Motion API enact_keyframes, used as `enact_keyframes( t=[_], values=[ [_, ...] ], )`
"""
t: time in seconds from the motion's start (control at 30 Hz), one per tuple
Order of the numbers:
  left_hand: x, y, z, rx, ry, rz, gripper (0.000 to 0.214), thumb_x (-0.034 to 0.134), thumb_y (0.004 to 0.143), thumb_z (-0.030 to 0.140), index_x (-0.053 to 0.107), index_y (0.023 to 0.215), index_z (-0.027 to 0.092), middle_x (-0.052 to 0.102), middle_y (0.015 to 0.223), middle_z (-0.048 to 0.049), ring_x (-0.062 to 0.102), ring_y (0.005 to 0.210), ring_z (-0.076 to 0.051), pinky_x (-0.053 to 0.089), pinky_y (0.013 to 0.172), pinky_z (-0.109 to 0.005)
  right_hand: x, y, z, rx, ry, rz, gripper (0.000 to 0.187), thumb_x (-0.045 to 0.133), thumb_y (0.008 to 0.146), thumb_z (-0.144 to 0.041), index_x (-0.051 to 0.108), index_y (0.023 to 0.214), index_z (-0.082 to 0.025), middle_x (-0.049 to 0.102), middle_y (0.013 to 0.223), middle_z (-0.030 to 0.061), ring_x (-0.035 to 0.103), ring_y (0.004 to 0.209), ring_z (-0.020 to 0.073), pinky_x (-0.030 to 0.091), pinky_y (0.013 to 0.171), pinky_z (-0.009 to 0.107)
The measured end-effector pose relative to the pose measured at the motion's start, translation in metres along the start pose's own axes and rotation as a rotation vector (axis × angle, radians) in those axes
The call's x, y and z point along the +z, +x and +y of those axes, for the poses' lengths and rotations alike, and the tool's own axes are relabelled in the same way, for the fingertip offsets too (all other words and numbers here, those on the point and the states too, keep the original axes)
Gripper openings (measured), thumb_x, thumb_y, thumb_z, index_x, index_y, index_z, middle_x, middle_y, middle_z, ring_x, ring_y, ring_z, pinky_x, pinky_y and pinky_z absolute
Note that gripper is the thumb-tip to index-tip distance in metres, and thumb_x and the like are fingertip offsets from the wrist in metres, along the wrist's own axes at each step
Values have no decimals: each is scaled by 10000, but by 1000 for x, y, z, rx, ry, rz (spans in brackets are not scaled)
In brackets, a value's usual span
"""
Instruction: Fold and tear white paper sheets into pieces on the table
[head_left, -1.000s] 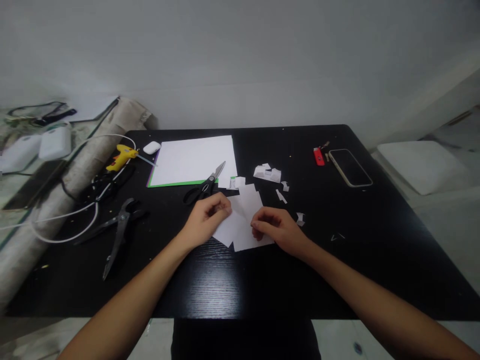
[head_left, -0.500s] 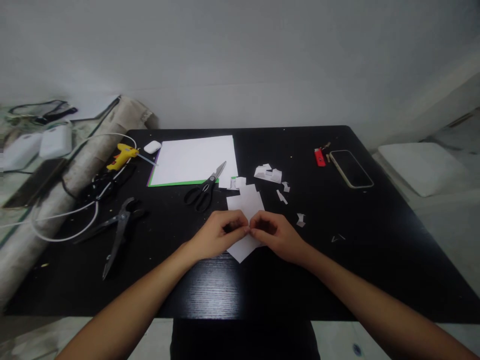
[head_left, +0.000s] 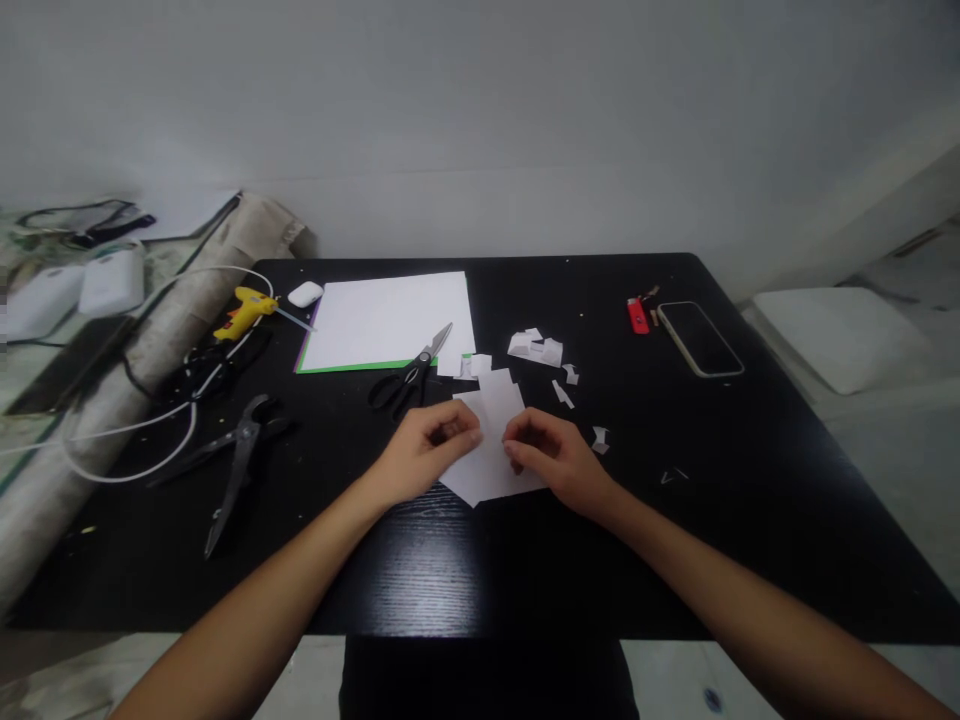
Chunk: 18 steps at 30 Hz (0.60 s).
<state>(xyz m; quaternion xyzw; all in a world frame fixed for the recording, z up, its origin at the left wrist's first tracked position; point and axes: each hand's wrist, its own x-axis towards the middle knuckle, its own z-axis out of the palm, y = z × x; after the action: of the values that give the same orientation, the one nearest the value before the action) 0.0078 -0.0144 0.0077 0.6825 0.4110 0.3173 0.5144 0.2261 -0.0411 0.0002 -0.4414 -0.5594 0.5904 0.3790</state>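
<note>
Matt paper sheets (head_left: 492, 468), glossy wood-grained table (head_left: 424, 590)

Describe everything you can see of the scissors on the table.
The scissors have black, plastic-looking handles with two finger loops, and silver, metal-looking blades joined at a round pivot. They lie flat, blades shut or nearly so, tips pointing away from the person and to the right. The handles rest on the black table; the blades lie over the white sheet. The nearer loop is partly hidden.

1 head-worn camera, looking forward and down, black table (head_left: 555, 570) near, wall (head_left: 480, 130) beyond
</note>
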Motion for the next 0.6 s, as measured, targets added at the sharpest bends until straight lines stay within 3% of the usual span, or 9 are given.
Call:
enact_keyframes(
  t=[0.2, 0.6],
  values=[
    [9, -2, -2, 4, 53, -160, 259, 636, 944, 414, 711, 897, 171, 622, 741, 1, 509, 652, -125, 393, 605, -247, 5, -4, 3, -34, -104, -44, 136, 668, 865, -319, 618, 827, -199, 561, 743, -11, 502, 671, 144, 404, 614, 275],
    [8, -3, 1, 40, 81, -170, 217, 648, 946, 366, 716, 874, 172, 632, 753, 1, 533, 685, -124, 407, 638, -244, 4, -4, 2, -39, -122, -37, 89, 647, 831, -277, 619, 795, -201, 561, 715, -11, 503, 656, 146, 405, 615, 281]
  ],
)
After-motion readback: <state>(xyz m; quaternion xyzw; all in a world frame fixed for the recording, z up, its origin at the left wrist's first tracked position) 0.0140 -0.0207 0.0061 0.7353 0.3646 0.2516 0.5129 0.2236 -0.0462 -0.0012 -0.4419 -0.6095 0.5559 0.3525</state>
